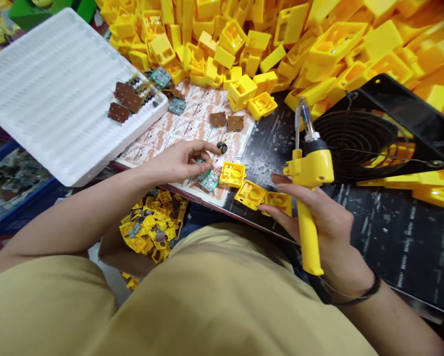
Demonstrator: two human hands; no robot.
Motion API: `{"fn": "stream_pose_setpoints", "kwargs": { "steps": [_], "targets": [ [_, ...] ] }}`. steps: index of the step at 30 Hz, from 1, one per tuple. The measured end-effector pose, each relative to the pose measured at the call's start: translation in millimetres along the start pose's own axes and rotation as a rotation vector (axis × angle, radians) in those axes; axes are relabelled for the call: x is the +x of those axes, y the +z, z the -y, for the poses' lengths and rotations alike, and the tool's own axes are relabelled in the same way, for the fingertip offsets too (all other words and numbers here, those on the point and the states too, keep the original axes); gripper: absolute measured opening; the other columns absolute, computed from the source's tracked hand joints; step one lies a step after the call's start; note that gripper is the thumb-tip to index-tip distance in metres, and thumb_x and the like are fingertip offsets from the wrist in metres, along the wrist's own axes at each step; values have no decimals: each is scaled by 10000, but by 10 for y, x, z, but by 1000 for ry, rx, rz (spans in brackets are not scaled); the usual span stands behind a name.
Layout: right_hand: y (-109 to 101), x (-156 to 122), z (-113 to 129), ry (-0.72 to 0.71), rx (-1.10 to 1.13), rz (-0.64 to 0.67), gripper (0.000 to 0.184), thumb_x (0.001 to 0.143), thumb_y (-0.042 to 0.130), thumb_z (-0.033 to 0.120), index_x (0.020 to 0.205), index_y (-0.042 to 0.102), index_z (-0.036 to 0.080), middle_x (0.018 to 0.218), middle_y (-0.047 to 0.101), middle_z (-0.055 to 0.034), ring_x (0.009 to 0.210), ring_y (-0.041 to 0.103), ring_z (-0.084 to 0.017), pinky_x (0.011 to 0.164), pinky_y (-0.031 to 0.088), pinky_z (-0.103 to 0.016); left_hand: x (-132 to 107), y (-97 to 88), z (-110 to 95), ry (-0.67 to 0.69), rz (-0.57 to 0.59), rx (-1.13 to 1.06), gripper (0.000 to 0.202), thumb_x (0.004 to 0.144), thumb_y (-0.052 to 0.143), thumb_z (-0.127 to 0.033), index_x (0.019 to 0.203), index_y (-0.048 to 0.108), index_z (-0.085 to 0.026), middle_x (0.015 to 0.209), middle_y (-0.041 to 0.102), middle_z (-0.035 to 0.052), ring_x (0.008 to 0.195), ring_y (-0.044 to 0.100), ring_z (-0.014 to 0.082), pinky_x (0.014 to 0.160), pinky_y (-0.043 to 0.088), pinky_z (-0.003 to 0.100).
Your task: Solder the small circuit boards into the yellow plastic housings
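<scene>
My left hand (181, 160) reaches over the bench's near edge, its thumb and fingers drawn together on thin wires above a green circuit board (209, 182). Beside its index fingertip is a small round black part (222, 148). In my right hand (329, 225) is a yellow soldering gun (311, 170), its metal tip pointing up and away. The thumb and a fingertip of that hand reach around an open yellow plastic case half (280, 201). Two more open yellow cases (250, 194) (232, 174) line up to its left.
A white foam tray (59, 89) with brown circuit boards (127, 99) at its corner lies left. Yellow cases (240, 91) are heaped along the back. A black fan (359, 138) stands right. Two brown boards (218, 118) lie on printed paper (196, 123). Below the bench sits a pile of yellow parts (151, 222).
</scene>
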State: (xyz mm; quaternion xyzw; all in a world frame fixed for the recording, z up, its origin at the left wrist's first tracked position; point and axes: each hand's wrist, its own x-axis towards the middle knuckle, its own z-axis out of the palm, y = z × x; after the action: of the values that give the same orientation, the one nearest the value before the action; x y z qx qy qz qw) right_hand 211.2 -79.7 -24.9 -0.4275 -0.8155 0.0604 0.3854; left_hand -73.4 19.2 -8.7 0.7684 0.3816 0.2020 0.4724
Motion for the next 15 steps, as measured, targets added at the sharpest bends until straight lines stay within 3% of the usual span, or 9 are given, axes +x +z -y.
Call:
{"fn": "stream_pose_setpoints", "kwargs": {
  "steps": [2, 5, 8, 11, 13, 15],
  "targets": [
    [-49, -16, -27, -24, 18, 24, 570, 736, 794, 164, 1240, 533, 223, 1133, 680, -83, 1005, 672, -218, 910, 551, -348, 27, -30, -12, -6, 29, 42, 268, 823, 590, -312, 1055, 654, -194, 896, 716, 45, 729, 671, 136, 594, 502, 230],
    [-58, -38, -73, -76, 13, 99, 576, 760, 787, 255, 1264, 514, 206, 1169, 663, -103, 1028, 659, -235, 934, 537, -387, 83, -55, -61, 0, 35, 168, 258, 811, 585, -379, 969, 693, -206, 831, 721, 18, 702, 664, 146, 604, 497, 242],
    [-7, -60, -93, -118, -4, 195, 542, 819, 726, 382, 1273, 495, 197, 1113, 670, -102, 1019, 649, -245, 928, 526, -424, 105, -41, -138, 59, 26, 492, 208, 783, 579, -374, 859, 707, -228, 761, 701, -10, 696, 646, 152, 636, 472, 244],
    [51, -84, -95, -125, -39, 217, 455, 869, 676, 329, 1263, 489, 200, 1020, 679, -70, 924, 653, -207, 847, 538, -368, 92, -41, -200, 99, 67, 839, 168, 772, 541, -306, 743, 688, -228, 671, 643, -14, 678, 618, 158, 686, 454, 260],
    [67, -96, -103, -100, -72, 197, 418, 877, 662, 259, 1254, 492, 200, 1021, 677, -74, 871, 650, -192, 776, 534, -335, 77, -74, -228, 115, 91, 919, 176, 784, 529, -288, 711, 675, -223, 668, 629, -1, 709, 621, 177, 743, 458, 298],
    [66, -99, -113, -73, -113, 167, 433, 865, 679, 266, 1251, 495, 200, 1031, 677, -86, 870, 651, -208, 831, 521, -380, 59, -119, -255, 145, 30, 912, 185, 808, 552, -313, 715, 682, -220, 813, 683, 28, 856, 644, 234, 843, 446, 381]
  ]
}}
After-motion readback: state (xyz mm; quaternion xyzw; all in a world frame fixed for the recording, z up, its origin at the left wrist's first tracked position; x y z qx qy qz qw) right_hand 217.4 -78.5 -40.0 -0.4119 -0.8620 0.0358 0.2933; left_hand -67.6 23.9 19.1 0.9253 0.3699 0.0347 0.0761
